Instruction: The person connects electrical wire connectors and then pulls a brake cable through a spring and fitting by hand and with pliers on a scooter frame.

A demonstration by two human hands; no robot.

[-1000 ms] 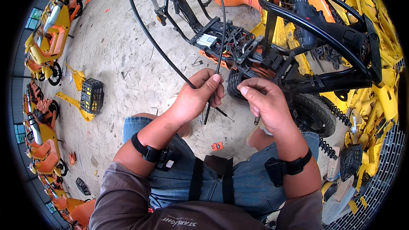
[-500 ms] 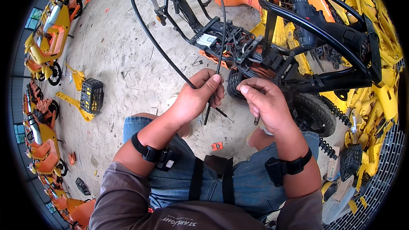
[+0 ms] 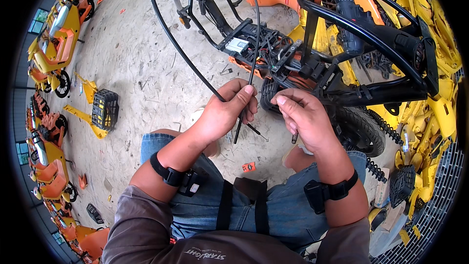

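Note:
My left hand [image 3: 230, 107] is closed round a long black cable [image 3: 190, 66]. The cable loops up past the top edge, and both its strands meet in that grip, with short ends sticking out below the fingers. To its right, apart from it, my right hand [image 3: 308, 117] is closed in a pinch between thumb and fingers. A small dark coil spring [image 3: 294, 138] pokes out under the right hand's curled fingers; the rest of it is hidden. Just beyond both hands stands a stripped black bike frame [image 3: 361, 27] with exposed wiring [image 3: 273, 51].
A black cordless drill [image 3: 349, 34] rests within the frame. The rear tyre [image 3: 361, 129] is close to my right knee. Yellow body panels [image 3: 439, 117] are heaped at right. A black basket [image 3: 105, 110] lies at left, with yellow-orange bikes [image 3: 58, 44] lined up beyond.

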